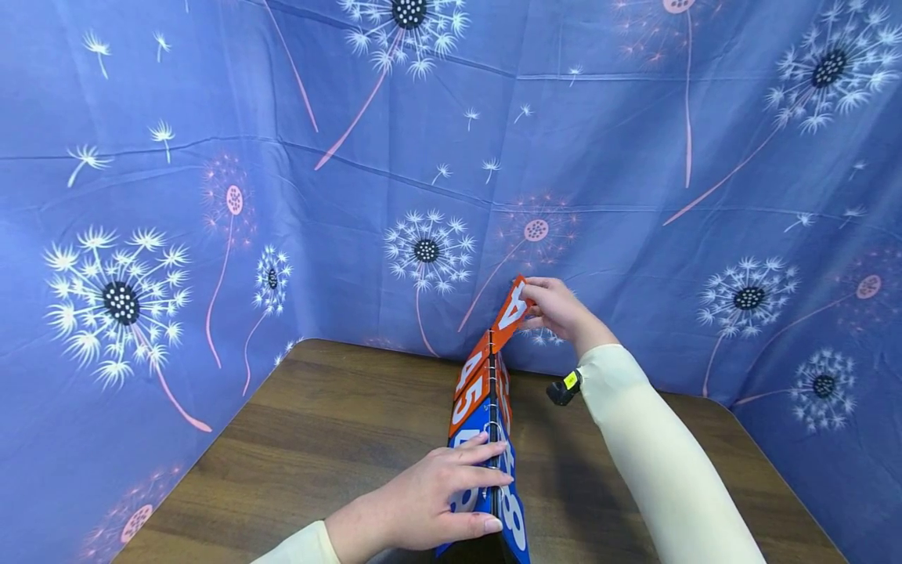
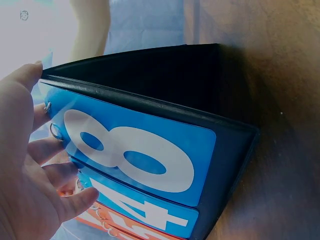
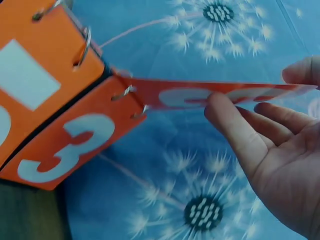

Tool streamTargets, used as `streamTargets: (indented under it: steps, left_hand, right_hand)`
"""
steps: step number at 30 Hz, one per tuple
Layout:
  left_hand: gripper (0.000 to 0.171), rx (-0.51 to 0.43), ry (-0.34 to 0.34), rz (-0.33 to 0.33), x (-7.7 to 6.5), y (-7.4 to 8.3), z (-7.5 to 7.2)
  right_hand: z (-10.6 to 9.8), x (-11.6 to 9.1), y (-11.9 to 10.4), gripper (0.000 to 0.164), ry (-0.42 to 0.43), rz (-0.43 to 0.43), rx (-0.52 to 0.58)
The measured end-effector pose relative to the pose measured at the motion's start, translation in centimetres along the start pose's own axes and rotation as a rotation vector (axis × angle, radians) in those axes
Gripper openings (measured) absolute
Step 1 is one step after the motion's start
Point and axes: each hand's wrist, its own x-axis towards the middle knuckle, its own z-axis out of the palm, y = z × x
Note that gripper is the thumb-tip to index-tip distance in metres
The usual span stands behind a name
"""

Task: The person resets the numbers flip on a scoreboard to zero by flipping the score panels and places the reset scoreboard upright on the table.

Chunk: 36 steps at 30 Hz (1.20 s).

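A tabletop flip scoreboard point(image 1: 468, 398) stands like a tent, with orange number cards at the far end and blue ones at the near end, all hung on metal rings along its top ridge. My left hand point(image 1: 437, 493) rests across the ridge over the blue cards, its fingers fairly straight. A blue card with a white 8 point(image 2: 130, 150) shows below it in the left wrist view. At the far end my right hand point(image 1: 560, 309) pinches an orange number card point(image 1: 510, 317), which is lifted off the ridge. An orange card with a 3 point(image 3: 67, 150) hangs beside it.
The scoreboard stands on a brown wooden table point(image 1: 317, 439). Behind the table and at both sides hangs a blue cloth point(image 1: 338, 258) printed with dandelions. A small black device with a yellow label point(image 1: 564, 387) is at my right wrist.
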Motion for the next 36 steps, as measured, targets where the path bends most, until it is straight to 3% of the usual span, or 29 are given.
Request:
streamTargets:
  steps: [14, 19, 24, 29, 36]
  left_hand:
    - [0.044, 0.004, 0.007, 0.002, 0.0, 0.1, 0.0]
    - [0.045, 0.015, 0.015, 0.02, 0.0, 0.1, 0.0]
    - [0.045, 0.02, 0.014, 0.024, 0.0, 0.0, 0.1]
    - [0.044, 0.011, 0.009, 0.022, 0.0, 0.0, 0.0]
    - [0.045, 0.003, 0.003, 0.01, 0.0, 0.1, 0.0]
  right_hand:
    - [6.2, 1.7, -3.2, 0.063, 0.0, -0.07, -0.375]
    - [8.0, 2.0, -3.1, 0.061, -0.063, -0.111, -0.552]
    - [8.8, 2.3, -2.3, 0.057, -0.149, -0.13, -0.723]
    - [9.2, 2.6, -1.6, 0.047, -0.177, -0.121, -0.913]
    - [9.5, 2.9, -0.9, 0.017, -0.191, -0.067, -1.063]
